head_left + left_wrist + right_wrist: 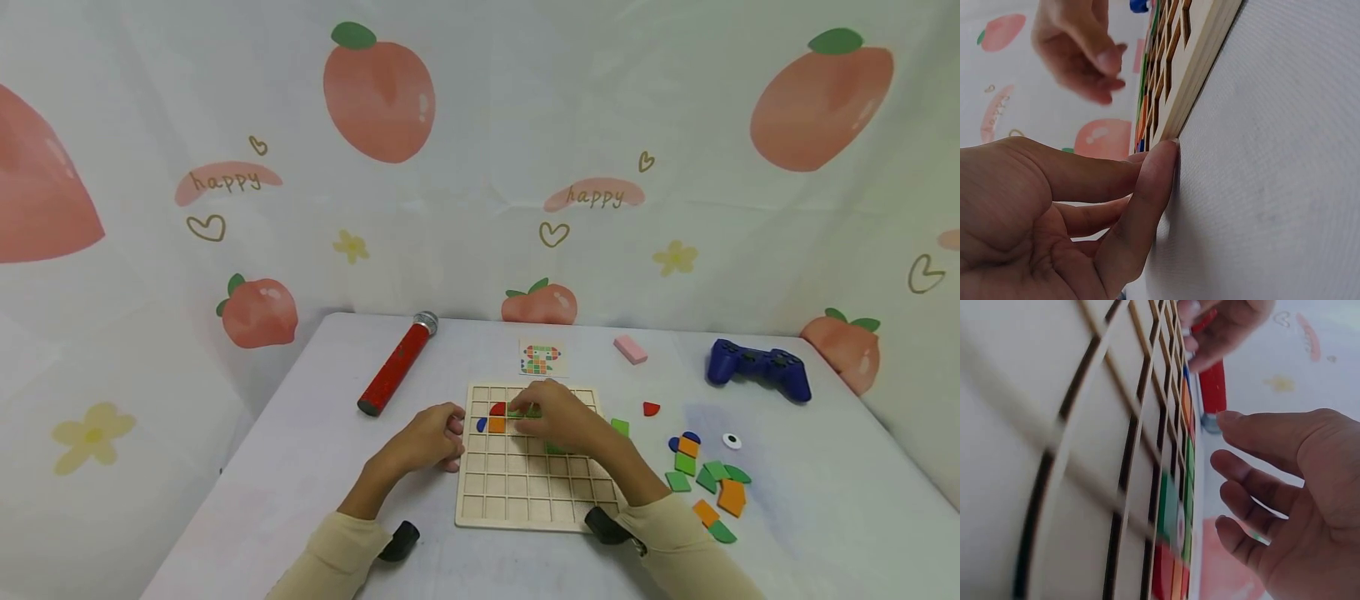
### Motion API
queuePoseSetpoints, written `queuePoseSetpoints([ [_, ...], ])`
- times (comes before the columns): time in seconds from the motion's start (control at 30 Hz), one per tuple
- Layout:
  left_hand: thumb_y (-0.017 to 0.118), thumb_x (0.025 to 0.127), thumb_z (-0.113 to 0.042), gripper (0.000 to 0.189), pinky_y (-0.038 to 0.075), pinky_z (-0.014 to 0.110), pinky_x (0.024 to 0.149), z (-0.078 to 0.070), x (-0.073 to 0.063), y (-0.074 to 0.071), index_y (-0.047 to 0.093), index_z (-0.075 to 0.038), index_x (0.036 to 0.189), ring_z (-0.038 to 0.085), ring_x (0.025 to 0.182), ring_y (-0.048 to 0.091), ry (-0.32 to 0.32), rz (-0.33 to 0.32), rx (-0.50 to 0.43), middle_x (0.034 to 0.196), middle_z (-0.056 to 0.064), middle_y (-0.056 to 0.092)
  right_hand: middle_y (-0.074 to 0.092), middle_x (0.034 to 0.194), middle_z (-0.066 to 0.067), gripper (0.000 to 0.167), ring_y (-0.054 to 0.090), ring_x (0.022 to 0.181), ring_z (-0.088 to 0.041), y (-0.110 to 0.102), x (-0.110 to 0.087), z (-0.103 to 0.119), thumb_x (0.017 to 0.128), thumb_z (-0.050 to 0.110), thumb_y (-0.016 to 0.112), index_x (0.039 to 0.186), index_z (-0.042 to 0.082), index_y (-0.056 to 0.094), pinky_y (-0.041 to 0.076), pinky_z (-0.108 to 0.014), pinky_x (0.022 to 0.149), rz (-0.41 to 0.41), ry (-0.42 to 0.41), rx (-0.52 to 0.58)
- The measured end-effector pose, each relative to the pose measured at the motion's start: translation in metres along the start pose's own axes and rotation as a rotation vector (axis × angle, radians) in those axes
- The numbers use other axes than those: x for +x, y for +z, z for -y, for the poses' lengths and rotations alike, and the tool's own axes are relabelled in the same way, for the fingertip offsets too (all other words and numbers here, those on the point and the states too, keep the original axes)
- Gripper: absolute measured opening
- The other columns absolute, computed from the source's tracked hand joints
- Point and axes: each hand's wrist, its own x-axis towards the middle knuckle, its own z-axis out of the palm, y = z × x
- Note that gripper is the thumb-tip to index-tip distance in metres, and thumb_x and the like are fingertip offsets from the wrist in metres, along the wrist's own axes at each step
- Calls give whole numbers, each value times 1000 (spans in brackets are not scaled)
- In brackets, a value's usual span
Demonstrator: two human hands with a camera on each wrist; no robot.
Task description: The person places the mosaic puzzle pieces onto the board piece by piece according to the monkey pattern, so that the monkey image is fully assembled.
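Note:
A wooden grid board [498, 508] lies on the table. Its upper cells hold a red quarter-round tile [497, 408], an orange square tile [497, 425], a blue rounded tile [482, 424] and green tiles [555, 448], partly covered by my right hand [558, 417]. That hand hovers over the board, fingers apart and loosely bent; the right wrist view shows nothing between them. At the board's left edge, my left hand [427, 437] holds the rim with curled fingers, one fingertip [1163, 153] against the wooden side. More green and red tiles show low in the right wrist view.
Right of the board lie several loose tiles [731, 497] and an eye tile [732, 441]. Behind stand a pattern card [542, 358], a pink block [630, 349] and a blue game controller [759, 367]. A red microphone [397, 367] lies at the back left.

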Motion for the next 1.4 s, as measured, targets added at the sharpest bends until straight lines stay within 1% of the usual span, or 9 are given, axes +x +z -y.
queuePoseSetpoints([
  [0.23,68,92,6,51,65,28,70,1,0,-1,54,7,141,19,83,63,2,-6,-1,109,12,60,68,100,6,22,57,98,-18,-19,-27,-24,96,17,77,117,11,79,54,-34,83,-49,91,-14],
  [0.4,68,92,6,51,65,28,69,2,0,-1,54,7,141,19,84,63,-2,-8,0,109,12,60,70,101,4,21,59,98,-19,-32,-46,-37,96,16,75,115,9,79,53,-33,80,-85,116,-16],
  [0.67,68,91,7,50,65,29,70,2,0,0,55,7,139,20,84,63,1,-8,-1,108,12,60,72,106,1,25,61,98,-19,-55,-81,-59,95,17,77,118,8,77,54,-35,82,-129,181,-41],
  [0.77,68,91,7,50,65,29,70,2,0,0,55,7,140,20,84,63,5,-10,8,108,12,60,72,107,0,27,61,98,-20,-64,-94,-68,95,19,78,120,8,76,55,-32,81,-139,227,-46],
  [0.97,68,91,7,51,65,29,70,2,0,0,55,7,140,20,85,63,10,-18,23,109,12,60,72,110,-5,30,61,98,-23,-83,-118,-88,97,22,76,123,8,74,56,-26,70,-144,330,-68],
  [1.07,68,91,7,51,65,29,70,2,0,0,55,7,140,20,84,62,17,-17,24,109,12,60,72,112,-8,33,61,98,-25,-91,-129,-97,97,22,76,125,7,73,57,-28,69,-143,379,-70],
  [1.17,68,91,7,51,65,29,70,1,0,0,55,7,140,20,84,63,21,-16,23,109,12,60,72,112,-11,35,62,99,-27,-99,-138,-105,96,23,77,126,7,73,59,-33,73,-147,422,-90],
  [1.33,68,91,6,50,65,28,70,1,0,1,55,7,140,19,83,63,17,-15,24,109,11,60,72,115,-14,38,62,102,-31,-110,-151,-119,94,23,78,127,5,73,61,-47,79,-150,458,-119],
  [1.4,68,92,6,50,65,28,70,0,0,1,55,7,140,19,83,63,18,-13,25,109,12,60,72,116,-16,40,61,103,-32,-115,-156,-124,94,24,78,128,4,72,62,-49,80,-145,471,-117],
])
